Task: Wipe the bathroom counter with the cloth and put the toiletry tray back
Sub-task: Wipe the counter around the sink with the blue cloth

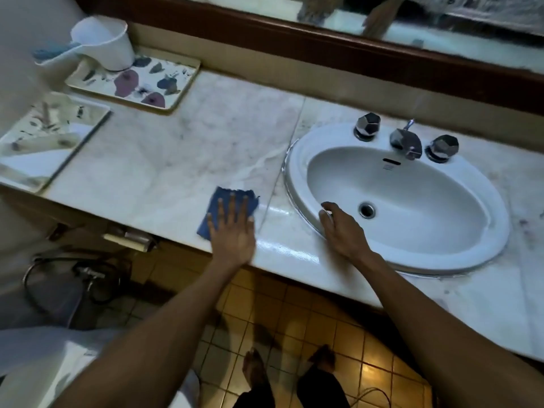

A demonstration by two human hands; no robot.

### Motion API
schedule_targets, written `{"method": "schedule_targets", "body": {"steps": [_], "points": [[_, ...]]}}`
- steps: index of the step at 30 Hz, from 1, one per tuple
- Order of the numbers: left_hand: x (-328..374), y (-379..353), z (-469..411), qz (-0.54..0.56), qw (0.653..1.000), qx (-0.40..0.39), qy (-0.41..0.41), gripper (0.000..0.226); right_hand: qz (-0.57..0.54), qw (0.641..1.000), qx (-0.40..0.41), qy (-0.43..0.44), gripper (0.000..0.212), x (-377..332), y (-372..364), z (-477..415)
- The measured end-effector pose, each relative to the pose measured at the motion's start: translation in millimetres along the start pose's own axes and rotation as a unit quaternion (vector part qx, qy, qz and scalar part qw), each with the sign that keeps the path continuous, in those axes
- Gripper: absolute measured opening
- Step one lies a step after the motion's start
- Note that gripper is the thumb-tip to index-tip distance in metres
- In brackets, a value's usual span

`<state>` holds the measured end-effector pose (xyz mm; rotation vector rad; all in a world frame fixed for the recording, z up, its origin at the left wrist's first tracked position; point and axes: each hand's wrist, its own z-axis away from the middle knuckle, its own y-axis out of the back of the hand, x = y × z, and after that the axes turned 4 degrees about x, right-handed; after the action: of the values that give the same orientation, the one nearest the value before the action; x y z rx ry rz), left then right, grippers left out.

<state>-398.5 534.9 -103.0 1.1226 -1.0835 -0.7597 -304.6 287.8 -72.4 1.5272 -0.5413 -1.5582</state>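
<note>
A blue cloth [220,201] lies flat on the white marble counter [182,148] near its front edge, left of the sink. My left hand [232,228] presses down on the cloth with fingers spread. My right hand [338,228] rests on the front left rim of the sink, fingers curled over the edge, holding nothing. A floral toiletry tray [159,83] sits at the back left of the counter with a white cup [112,45] standing on its far corner.
The white oval sink [441,254] has a chrome faucet [406,141] and two knobs behind it. A mirror panel [38,145] on the left wall reflects the tray. A wood-framed mirror [294,39] runs along the back. Yellow floor tiles and my feet show below.
</note>
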Motion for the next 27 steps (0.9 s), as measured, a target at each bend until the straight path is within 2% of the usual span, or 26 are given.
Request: {"method": "schedule_targets", "body": {"steps": [3, 7, 9, 13, 17, 19, 21, 23, 24, 26, 27], "points": [[31, -12, 16, 0.003, 0.994, -0.025, -0.105, 0.056, -0.048, 0.998, 0.024, 0.042, 0.046, -24, -13, -12], [-16, 3, 9, -0.019, 0.961, -0.074, -0.266, 0.053, 0.008, 0.994, 0.044, 0.104, 0.045, -54, -21, -44], [-56, 14, -8, -0.024, 0.967, -0.067, -0.244, 0.053, 0.029, 0.99, 0.041, 0.135, 0.043, -67, -24, -64], [-129, 46, -60, 0.0, 0.998, -0.044, -0.05, 0.053, 0.044, 0.985, 0.017, 0.167, 0.044, -92, -35, -107], [-116, 41, -105, 0.013, 0.993, 0.008, 0.117, 0.055, 0.048, 0.982, -0.01, 0.182, 0.044, -115, -52, -161], [-89, 28, -112, 0.004, 0.995, 0.042, 0.093, 0.055, 0.05, 0.982, -0.017, 0.182, 0.045, -126, -63, -193], [-76, 22, -105, -0.004, 0.999, 0.024, -0.037, 0.053, 0.052, 0.983, -0.028, 0.172, 0.05, -136, -73, -223], [-91, 31, -102, -0.017, 0.985, -0.018, -0.169, 0.051, 0.072, 0.983, -0.033, 0.168, 0.054, -146, -82, -252], [-106, 37, -107, -0.023, 0.978, -0.028, -0.206, 0.051, 0.086, 0.98, -0.031, 0.174, 0.056, -150, -84, -265], [-143, 47, -130, -0.039, 0.98, 0.001, -0.195, 0.052, 0.104, 0.978, -0.025, 0.182, 0.057, -160, -88, -286], [-159, 50, -145, -0.049, 0.988, 0.023, -0.145, 0.051, 0.111, 0.978, -0.024, 0.177, 0.057, -164, -89, -292]]}}
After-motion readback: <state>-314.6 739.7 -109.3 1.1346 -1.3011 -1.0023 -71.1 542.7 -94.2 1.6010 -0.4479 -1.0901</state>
